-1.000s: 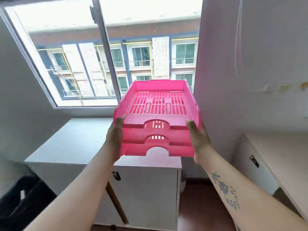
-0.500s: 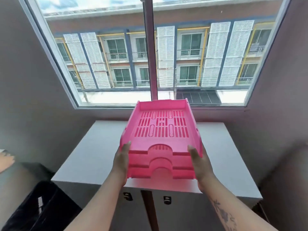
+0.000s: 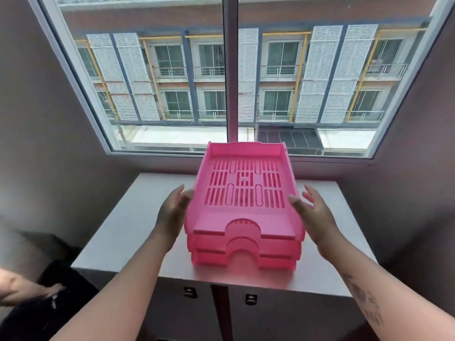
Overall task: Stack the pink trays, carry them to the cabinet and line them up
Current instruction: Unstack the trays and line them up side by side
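**Hands flank the tray stack on the cabinet top**

Left hand (image 3: 172, 212) first: it sits just left of the pink trays (image 3: 245, 207), fingers spread and loosely curved, tips touching or nearly touching the stack's left wall. It is not clamped; you cannot tell from this view whether it bears any weight.

Stack itself: three trays nested, arched front cutouts facing you, slotted floor of the top tray showing. It rests on the white cabinet (image 3: 123, 230), right of the top's middle, its front edge near the cabinet's front lip. The bottom tray casts a pink glow on the surface, so it looks set down.

Right hand (image 3: 314, 212): just right of the stack, palm turned inward, fingers wide and apart from the wall. It holds nothing.

Beyond the stack, the window (image 3: 229, 77) runs behind the cabinet. Left of the cabinet, low down, a dark bag (image 3: 37, 308) and part of another arm.

Step in hand, by your judgement: the carry looks finished and the stack delivered. Lining up remains. Next you need a fresh grip on the top tray alone, lift it clear without dragging the two under it, then place it beside the stack on the bare surface left of it.
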`<action>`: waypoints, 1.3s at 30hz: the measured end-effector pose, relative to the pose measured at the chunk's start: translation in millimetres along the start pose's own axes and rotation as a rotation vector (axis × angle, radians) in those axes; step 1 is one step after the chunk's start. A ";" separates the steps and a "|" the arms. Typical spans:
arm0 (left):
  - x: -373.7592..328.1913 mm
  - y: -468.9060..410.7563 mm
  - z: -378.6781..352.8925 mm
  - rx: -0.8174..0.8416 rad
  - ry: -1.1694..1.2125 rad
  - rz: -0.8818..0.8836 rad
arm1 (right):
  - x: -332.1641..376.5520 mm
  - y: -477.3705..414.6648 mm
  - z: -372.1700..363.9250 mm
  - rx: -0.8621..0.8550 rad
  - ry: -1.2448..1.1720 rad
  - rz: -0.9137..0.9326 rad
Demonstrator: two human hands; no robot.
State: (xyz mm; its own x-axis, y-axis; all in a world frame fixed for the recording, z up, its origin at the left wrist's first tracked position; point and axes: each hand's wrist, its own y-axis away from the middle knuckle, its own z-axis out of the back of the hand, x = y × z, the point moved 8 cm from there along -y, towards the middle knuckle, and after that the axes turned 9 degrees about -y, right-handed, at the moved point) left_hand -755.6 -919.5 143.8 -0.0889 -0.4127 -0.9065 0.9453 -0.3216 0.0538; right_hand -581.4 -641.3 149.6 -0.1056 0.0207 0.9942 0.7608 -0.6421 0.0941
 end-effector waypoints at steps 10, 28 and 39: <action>-33.3 -17.1 18.4 -0.240 -0.373 -0.015 | 29.9 -24.7 -32.9 -0.057 0.229 0.104; 141.5 -23.6 239.9 -0.443 -0.213 0.162 | -15.1 -7.7 -323.9 0.214 0.546 -0.018; 213.8 -13.6 214.8 -0.346 -0.230 0.296 | -79.4 3.7 -336.8 0.268 0.797 -0.129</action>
State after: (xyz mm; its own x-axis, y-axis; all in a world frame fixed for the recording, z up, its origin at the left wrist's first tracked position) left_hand -854.8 -1186.4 39.2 0.1682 -0.6331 -0.7556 0.9856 0.1225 0.1167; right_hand -785.9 -903.5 53.4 -0.5446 -0.5295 0.6504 0.8274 -0.4662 0.3132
